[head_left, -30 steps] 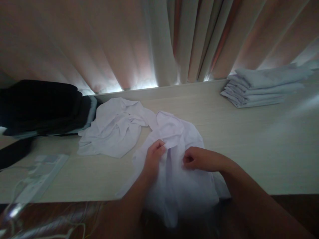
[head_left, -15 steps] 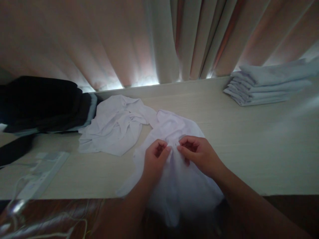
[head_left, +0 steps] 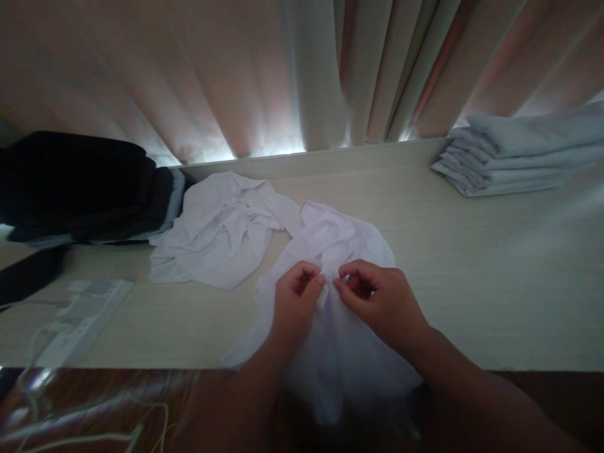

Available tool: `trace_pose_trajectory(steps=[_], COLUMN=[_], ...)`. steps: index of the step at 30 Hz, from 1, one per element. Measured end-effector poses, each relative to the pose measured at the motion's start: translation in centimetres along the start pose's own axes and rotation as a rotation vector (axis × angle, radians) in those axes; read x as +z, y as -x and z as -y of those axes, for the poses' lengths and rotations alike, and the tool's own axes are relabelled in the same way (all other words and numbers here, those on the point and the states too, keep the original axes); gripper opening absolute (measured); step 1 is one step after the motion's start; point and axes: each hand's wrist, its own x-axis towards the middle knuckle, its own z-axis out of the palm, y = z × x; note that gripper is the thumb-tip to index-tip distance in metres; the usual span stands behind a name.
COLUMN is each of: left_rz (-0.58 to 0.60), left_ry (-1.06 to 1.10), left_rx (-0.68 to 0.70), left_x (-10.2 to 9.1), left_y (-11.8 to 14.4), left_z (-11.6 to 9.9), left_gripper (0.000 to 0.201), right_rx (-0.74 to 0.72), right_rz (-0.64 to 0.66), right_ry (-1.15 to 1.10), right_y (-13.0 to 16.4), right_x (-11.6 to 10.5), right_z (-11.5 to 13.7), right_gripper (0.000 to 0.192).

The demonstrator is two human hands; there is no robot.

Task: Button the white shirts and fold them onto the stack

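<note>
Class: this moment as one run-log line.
left hand: pinching white garment; right hand: fingertips at same garment; crumpled white cloth: left; folded stack: back right

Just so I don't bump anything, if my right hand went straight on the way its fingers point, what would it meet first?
Your right hand points leftward, so it would probably first meet the white cloth bunched up between your fingertips, then your left hand; depth there is hard to judge.

the left hand [head_left: 296,301] and the right hand [head_left: 389,297], both bare, show low in the middle of the frame, with slim fingers [head_left: 365,270]. narrow, bare wrists [head_left: 418,335] run into smooth, bare forearms [head_left: 465,371] that thicken toward the bottom edge, fading into shadow.
</note>
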Motion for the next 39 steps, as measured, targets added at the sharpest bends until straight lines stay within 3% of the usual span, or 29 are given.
trace_pose_trajectory(steps=[11,24,39], left_rz=[-0.008,-0.003,-0.008], left_ry=[-0.012,-0.062,0.016], left_rx=[0.042,0.0,-0.005], left_x=[0.15,0.37,0.47], left_y=[0.07,0.01,-0.08], left_z=[-0.36,0.14,0.09], left_gripper=[0.017,0.014,0.013], right_rx=[0.018,0.061,-0.045], right_rz=[-0.005,-0.006,0.054], right_ry=[0.017,0.005,0.205], right_y=[0.07,-0.26,-0.17], right_x=[0.28,0.27,0.26], right_z=[0.12,-0.19,0.23], right_gripper=[0.008,0.008,0.019])
